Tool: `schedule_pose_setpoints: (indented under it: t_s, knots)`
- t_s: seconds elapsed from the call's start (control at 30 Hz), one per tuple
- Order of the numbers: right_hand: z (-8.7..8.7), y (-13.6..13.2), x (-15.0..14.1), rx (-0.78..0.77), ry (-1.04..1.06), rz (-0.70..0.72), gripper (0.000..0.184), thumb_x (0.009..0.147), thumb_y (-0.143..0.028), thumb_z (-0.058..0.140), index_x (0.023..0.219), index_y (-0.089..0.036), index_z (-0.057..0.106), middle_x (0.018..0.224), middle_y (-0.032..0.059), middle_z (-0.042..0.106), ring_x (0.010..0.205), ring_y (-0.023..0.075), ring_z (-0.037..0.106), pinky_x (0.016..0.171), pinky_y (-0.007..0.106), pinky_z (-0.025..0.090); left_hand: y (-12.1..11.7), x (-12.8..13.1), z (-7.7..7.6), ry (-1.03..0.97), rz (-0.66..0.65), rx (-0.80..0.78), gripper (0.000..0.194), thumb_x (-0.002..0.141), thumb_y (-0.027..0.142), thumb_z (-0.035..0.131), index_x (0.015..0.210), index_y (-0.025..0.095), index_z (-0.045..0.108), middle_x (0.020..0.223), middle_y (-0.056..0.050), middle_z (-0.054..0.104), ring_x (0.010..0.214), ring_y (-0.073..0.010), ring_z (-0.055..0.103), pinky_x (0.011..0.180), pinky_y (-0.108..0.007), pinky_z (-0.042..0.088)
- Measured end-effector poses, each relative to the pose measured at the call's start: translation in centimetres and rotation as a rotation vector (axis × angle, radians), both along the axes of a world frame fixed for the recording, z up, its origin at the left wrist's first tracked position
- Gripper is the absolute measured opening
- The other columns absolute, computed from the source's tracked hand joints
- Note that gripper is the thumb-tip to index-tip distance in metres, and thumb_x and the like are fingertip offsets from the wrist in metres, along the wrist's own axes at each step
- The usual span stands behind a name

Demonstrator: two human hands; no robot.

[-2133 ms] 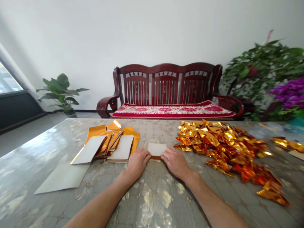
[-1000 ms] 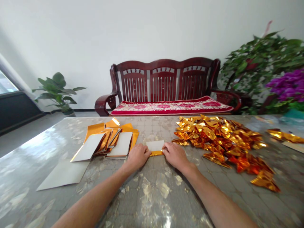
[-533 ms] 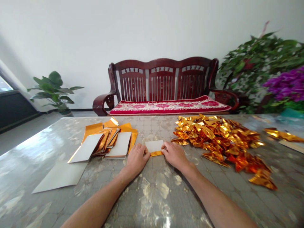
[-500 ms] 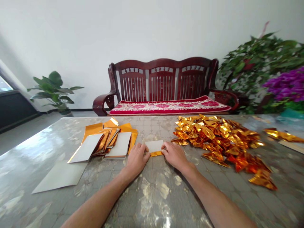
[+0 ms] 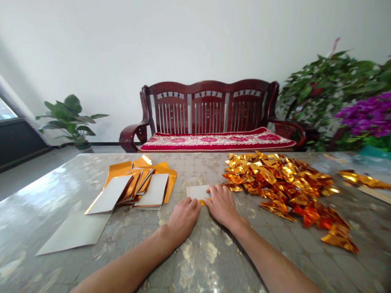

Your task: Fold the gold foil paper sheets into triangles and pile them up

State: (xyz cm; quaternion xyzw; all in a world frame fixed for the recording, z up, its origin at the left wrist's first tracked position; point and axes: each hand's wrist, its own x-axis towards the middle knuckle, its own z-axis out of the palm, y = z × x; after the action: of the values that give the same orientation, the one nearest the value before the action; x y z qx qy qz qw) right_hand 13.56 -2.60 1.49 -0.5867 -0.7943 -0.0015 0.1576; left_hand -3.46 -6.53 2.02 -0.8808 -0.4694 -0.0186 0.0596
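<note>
A small sheet of gold foil paper (image 5: pixel 197 191) lies on the table between my hands, pale side up. Along its near edge runs a folded strip showing the gold side. My left hand (image 5: pixel 185 215) presses on the left part of this fold with its fingers curled together. At the right end, my right hand (image 5: pixel 222 203) grips the sheet between thumb and fingers. Its fingertips cover the right edge. To the left is a loose stack of gold-and-white foil sheets (image 5: pixel 154 189). A heap of folded gold foil pieces (image 5: pixel 275 175) spreads out on the right.
One pale sheet (image 5: pixel 75 232) lies flat at the left of the patterned table (image 5: pixel 137 252). At the right edge are more gold foil (image 5: pixel 365 179) and clear plastic. Behind the table stands a wooden bench (image 5: pixel 207 110), with plants (image 5: pixel 71 118) on both sides.
My left hand has slid right and nearer along the fold, from the sheet's left end to close by my right hand. My right hand still holds the right end. The view has tipped slightly up.
</note>
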Motion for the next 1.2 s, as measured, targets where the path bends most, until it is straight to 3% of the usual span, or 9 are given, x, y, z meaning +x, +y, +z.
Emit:
schedule_pose_setpoints:
  t_s: [0.17,0.33,0.53,0.7,0.8,0.97,1.2]
  knots:
    - [-0.4,0.9,1.0,0.015,0.015,0.051,0.02,0.091,-0.03,0.055,0.109,-0.023,0.06,0.111,0.0079,0.059,0.103,0.025,0.047,0.088,0.036,0.033,-1.5,1.1,0.3,0.083,0.066,-0.01,0.024,0.09,0.007,0.045,0.107,0.013,0.061,0.103,-0.011,0.063,0.092,-0.0248,0.057,0.078,-0.036,0.05]
    - [0.0,1.0,1.8,0.053,0.042,0.245,0.013,0.09,-0.018,0.052,0.094,-0.023,0.063,0.104,0.0035,0.061,0.101,0.0205,0.048,0.086,0.031,0.033,-2.0,1.4,-0.1,0.056,0.116,0.008,0.024,0.091,0.008,0.044,0.106,0.014,0.062,0.101,-0.011,0.063,0.092,-0.0247,0.059,0.08,-0.037,0.049]
    - [0.9,-0.1,1.3,0.069,-0.021,0.335,0.019,0.083,-0.009,0.05,0.081,-0.019,0.065,0.088,0.0047,0.063,0.09,0.0186,0.053,0.079,0.03,0.034,0.0,0.1,-0.1,0.003,0.09,0.061,0.029,0.092,0.01,0.042,0.114,0.012,0.061,0.114,-0.014,0.064,0.108,-0.0276,0.057,0.093,-0.04,0.045]
    - [0.7,-1.1,0.0,0.012,-0.004,0.415,0.022,0.079,-0.008,0.049,0.079,-0.019,0.068,0.084,0.0051,0.065,0.085,0.0179,0.057,0.078,0.028,0.038,2.2,-1.0,-0.1,-0.137,0.101,0.055,0.033,0.098,0.023,0.038,0.124,0.02,0.058,0.13,-0.009,0.061,0.122,-0.0262,0.053,0.105,-0.044,0.038]
    - [0.2,-0.8,-0.1,-0.032,0.115,0.392,0.029,0.077,-0.005,0.048,0.082,-0.021,0.07,0.086,0.0033,0.067,0.088,0.0165,0.059,0.078,0.025,0.041,2.8,-1.7,-0.4,-0.202,0.101,0.026,0.038,0.099,0.031,0.04,0.135,0.024,0.051,0.143,-0.007,0.053,0.133,-0.026,0.044,0.111,-0.048,0.031]
    - [-0.4,0.7,1.0,0.026,0.268,0.202,0.033,0.078,-0.002,0.047,0.091,-0.021,0.072,0.095,0.0036,0.068,0.095,0.0165,0.06,0.085,0.024,0.042,3.1,-2.6,-1.0,-0.235,0.064,-0.022,0.044,0.099,0.034,0.041,0.143,0.029,0.043,0.151,-0.005,0.044,0.141,-0.0253,0.034,0.113,-0.048,0.029]
    - [-0.4,1.1,1.2,0.024,0.164,0.284,0.037,0.087,-0.006,0.046,0.104,-0.025,0.073,0.097,0.0039,0.066,0.096,0.0178,0.055,0.087,0.026,0.041,3.5,-3.0,-1.5,-0.27,0.07,-0.07,0.046,0.099,0.035,0.04,0.145,0.03,0.042,0.154,-0.005,0.041,0.144,-0.0238,0.031,0.116,-0.048,0.025]
